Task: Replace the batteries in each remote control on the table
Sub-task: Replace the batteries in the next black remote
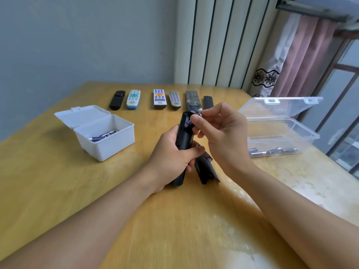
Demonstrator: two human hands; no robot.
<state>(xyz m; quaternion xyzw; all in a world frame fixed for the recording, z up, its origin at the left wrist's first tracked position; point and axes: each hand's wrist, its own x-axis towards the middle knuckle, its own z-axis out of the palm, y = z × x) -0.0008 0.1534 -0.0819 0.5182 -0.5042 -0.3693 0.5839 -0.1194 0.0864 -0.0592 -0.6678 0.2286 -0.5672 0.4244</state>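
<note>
My left hand [171,158] grips a black remote [184,133] held upright, back side towards me, its battery bay uncovered at the top. My right hand [219,131] pinches a purple battery [189,123] at that bay. A second purple battery [206,155] lies by my left thumb, under the right hand. The black battery cover [206,171] lies on the table just below my hands. Several other remotes lie in a row at the back: a black one [117,100], white ones [133,99] [159,97], grey ones [174,99] [192,100] and a dark one [208,101].
A white lidded box [108,144], open, holds several batteries at the left. A clear plastic box [279,133], lid up, holds several batteries at the right. The wooden table [58,181] meets a wall behind and a curtain and window at the right.
</note>
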